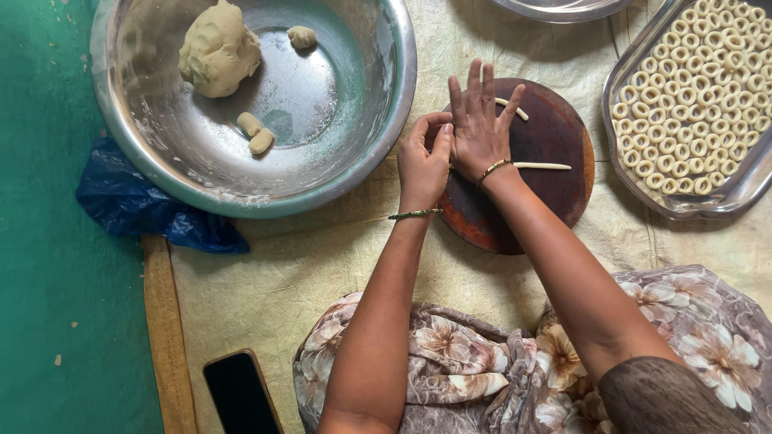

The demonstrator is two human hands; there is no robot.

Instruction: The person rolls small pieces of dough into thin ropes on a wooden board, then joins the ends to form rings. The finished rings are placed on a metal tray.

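Note:
My right hand [480, 120] lies flat, fingers spread, on a round dark wooden board [555, 193], pressing on a thin dough strip [511, 106] whose end sticks out past the fingers. My left hand [425, 159] is curled at the board's left edge, touching my right hand; what its fingers pinch is hidden. A second thin dough strip [543, 166] lies loose on the board to the right of my right wrist.
A large steel bowl [378, 120] at the upper left holds a dough lump [219, 50] and small dough pieces [256, 133]. A steel tray [728, 201] of several dough rings sits at the right. A blue plastic bag [137, 201], a phone [241, 394] and a cream cloth [322, 265] are nearby.

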